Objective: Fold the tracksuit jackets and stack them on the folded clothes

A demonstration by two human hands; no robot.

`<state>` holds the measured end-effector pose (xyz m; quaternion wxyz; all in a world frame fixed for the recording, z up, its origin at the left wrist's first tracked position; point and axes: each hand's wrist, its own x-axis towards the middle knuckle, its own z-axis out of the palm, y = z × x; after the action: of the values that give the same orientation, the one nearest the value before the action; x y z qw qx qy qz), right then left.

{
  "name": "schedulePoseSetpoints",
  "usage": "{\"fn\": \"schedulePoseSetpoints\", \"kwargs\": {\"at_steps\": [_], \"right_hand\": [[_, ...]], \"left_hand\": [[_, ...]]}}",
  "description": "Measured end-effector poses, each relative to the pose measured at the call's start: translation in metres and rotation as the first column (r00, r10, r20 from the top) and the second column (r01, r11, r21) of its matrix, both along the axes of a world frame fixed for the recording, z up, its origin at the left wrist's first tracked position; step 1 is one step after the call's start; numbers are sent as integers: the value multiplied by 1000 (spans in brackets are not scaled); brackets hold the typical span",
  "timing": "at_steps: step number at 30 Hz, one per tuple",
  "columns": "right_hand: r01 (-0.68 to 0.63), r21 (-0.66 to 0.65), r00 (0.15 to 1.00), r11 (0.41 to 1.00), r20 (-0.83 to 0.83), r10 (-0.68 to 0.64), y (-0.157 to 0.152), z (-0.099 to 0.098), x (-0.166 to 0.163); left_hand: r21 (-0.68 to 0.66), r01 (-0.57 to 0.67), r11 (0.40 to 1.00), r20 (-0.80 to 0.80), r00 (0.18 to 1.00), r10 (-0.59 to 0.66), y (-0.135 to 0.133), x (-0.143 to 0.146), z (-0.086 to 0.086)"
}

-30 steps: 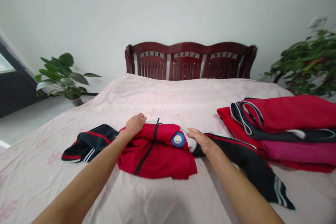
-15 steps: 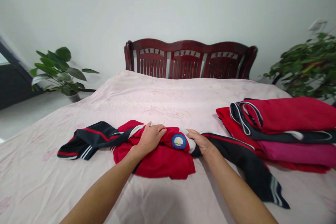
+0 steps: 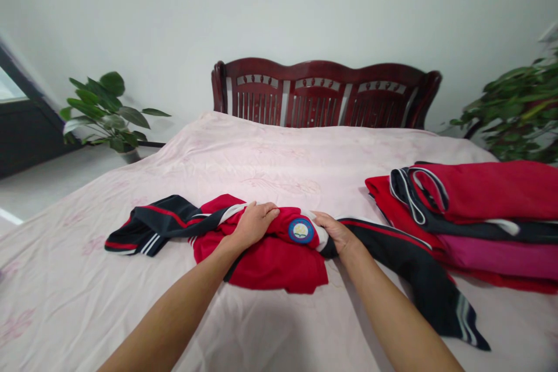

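A red, navy and white jacket (image 3: 270, 264) lies bunched and partly folded on the bed, with a round blue-and-white badge (image 3: 300, 231) facing up near its middle. Its striped navy sleeves stretch out to both sides, the left one bent, the right one trailing toward me. My left hand (image 3: 257, 222) is closed over the red and white fabric left of the badge; its fingertips are partly hidden. Just right of the badge, my right hand (image 3: 333, 231) grips the white and navy part of the jacket, fingers tucked out of sight beneath the cloth.
A stack of folded red, navy and magenta clothes (image 3: 501, 192) sits on the right of the bed. Pale pink bedding (image 3: 270, 157) covers the bed. Behind it stands a dark red wooden headboard (image 3: 322, 78). Potted plants (image 3: 108, 107) flank the bed on both sides.
The view has turned slightly left, so the scene sits a little further right. Both hands stay on the jacket, and its shape is almost the same.
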<state>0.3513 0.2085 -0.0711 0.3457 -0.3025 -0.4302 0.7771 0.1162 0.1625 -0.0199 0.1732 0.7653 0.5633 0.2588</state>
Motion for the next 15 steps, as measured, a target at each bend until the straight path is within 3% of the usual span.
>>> {"fn": "schedulePoseSetpoints", "kwargs": {"at_steps": [3, 6, 7, 9, 11, 13, 15], "right_hand": [[-29, 82, 995, 996, 95, 21, -5, 12, 0], [-117, 319, 934, 941, 358, -5, -21, 35, 3], [-174, 429, 891, 886, 452, -44, -29, 42, 5], [-315, 625, 795, 714, 584, -160, -48, 55, 9], [-447, 709, 718, 545, 648, -254, -65, 64, 13], [-520, 708, 679, 478, 682, -271, -78, 69, 17], [-536, 684, 683, 494, 696, -223, -83, 75, 18]], "left_hand": [[24, 9, 1000, 6, 1000, -9, -6, -1, 4], [144, -11, 990, -36, 999, 17, -20, -11, 8], [206, -47, 977, -67, 996, 62, -26, -18, 8], [310, -142, 940, -129, 973, 190, -36, -32, 4], [320, -225, 920, -166, 943, 288, -44, -47, -4], [251, -252, 934, -178, 937, 301, -49, -57, -13], [202, -243, 949, -151, 950, 275, -54, -62, -21]]}}
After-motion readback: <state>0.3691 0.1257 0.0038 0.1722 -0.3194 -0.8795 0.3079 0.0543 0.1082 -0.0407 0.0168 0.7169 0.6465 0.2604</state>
